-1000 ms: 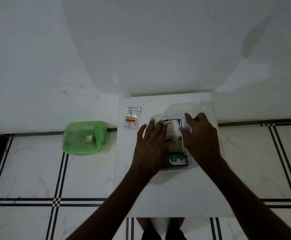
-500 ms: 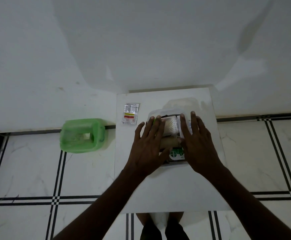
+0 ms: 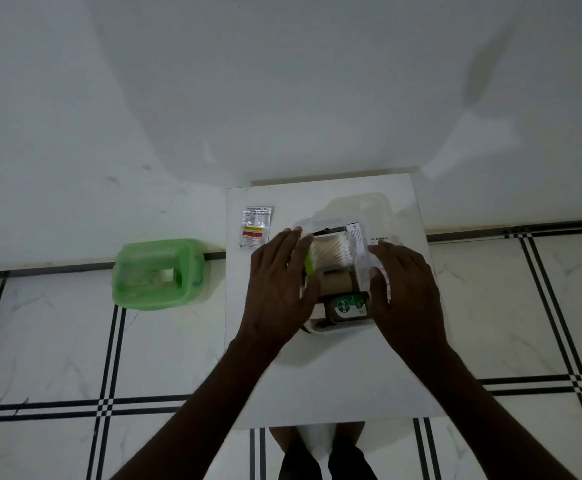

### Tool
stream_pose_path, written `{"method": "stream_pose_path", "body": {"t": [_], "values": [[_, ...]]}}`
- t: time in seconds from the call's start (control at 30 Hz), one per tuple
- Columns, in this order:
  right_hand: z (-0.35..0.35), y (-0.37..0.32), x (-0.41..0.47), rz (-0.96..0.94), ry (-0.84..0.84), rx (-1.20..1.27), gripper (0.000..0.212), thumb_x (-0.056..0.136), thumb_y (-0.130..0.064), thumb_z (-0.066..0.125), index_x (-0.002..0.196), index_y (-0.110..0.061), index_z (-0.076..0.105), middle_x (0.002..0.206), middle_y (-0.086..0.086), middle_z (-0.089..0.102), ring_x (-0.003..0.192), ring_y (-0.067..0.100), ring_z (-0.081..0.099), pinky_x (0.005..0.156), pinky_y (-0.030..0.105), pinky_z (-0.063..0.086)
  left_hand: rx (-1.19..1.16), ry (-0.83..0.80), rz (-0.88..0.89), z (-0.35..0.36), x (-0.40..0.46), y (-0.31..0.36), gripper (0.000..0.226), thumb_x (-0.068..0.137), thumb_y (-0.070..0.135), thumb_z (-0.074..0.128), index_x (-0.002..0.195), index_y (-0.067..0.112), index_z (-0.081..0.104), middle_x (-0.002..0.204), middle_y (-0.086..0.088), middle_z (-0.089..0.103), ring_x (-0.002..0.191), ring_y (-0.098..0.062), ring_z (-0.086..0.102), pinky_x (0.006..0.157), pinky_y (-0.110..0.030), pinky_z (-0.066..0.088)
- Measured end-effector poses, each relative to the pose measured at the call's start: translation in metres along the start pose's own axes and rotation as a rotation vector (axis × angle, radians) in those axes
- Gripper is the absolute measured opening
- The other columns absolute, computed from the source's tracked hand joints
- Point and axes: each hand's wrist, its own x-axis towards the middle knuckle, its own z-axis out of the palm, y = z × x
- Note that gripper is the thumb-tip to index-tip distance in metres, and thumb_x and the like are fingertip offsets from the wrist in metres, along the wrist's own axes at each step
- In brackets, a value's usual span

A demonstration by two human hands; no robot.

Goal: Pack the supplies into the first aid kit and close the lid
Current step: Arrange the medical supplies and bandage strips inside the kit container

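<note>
While both flat, unclenched hands, left hand and right hand, flank the open first aid kit, the unpacked tablet sachet lies just beyond-left, nearer the left hand.

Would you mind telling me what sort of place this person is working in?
Probably a room in a home: a small white table stands against a plain white wall, on a marble-look tiled floor with black lines. A green plastic container sits on the floor beside it.
</note>
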Motion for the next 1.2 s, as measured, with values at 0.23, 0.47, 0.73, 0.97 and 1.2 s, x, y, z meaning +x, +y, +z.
{"method": "stream_pose_path", "body": {"t": [0.23,0.47,0.73,0.97,1.2], "values": [[-0.004,-0.020,0.030,0.031,0.031,0.026,0.038,0.093,-0.025,0.047,0.123,-0.006,0.060,0.118,0.013,0.067,0.108,0.028,0.061,0.092,0.042,0.052,-0.096,0.129,-0.273,0.001,0.016,-0.038,0.034,0.093,0.024,0.056,0.124,0.011,0.062,0.120,-0.007,0.065,0.111,-0.027,0.057,0.094,-0.039,0.047],[0.033,-0.068,0.048,-0.054,-0.018,-0.044,0.044,0.091,-0.027,0.047,0.126,-0.004,0.058,0.126,0.016,0.063,0.120,0.034,0.055,0.099,0.050,0.044,0.037,-0.064,-0.568,0.021,0.042,-0.093,0.051,0.087,0.035,0.065,0.130,0.009,0.055,0.119,-0.015,0.061,0.106,-0.035,0.056,0.084,-0.043,0.047],[0.063,-0.084,0.064,-0.134,-0.015,-0.060,0.041,0.091,-0.027,0.048,0.121,-0.002,0.061,0.121,0.018,0.064,0.117,0.036,0.056,0.097,0.051,0.044,-0.185,-0.048,-0.750,0.038,0.053,-0.111,0.055,0.069,0.025,0.085,0.114,0.011,0.057,0.108,-0.011,0.064,0.097,-0.030,0.062,0.077,-0.037,0.049],[0.034,-0.056,0.068,0.060,0.048,-0.049,0.036,0.090,-0.019,0.053,0.124,-0.008,0.059,0.123,0.013,0.064,0.116,0.031,0.055,0.098,0.044,0.044,-0.615,0.140,-0.831,-0.017,0.043,-0.074,0.013,0.077,0.026,0.080,0.085,0.019,0.071,0.066,0.004,0.068,0.054,-0.009,0.057,0.061,-0.036,0.055],[0.011,0.029,0.043,0.508,0.027,-0.115,0.038,0.090,-0.021,0.059,0.124,-0.005,0.054,0.114,0.021,0.064,0.106,0.039,0.059,0.087,0.040,0.046,-0.722,-0.097,-0.737,-0.032,0.036,0.014,0.013,0.081,0.020,0.079,0.090,0.011,0.074,0.070,-0.005,0.076,0.055,-0.013,0.069,0.050,-0.025,0.053]]}}
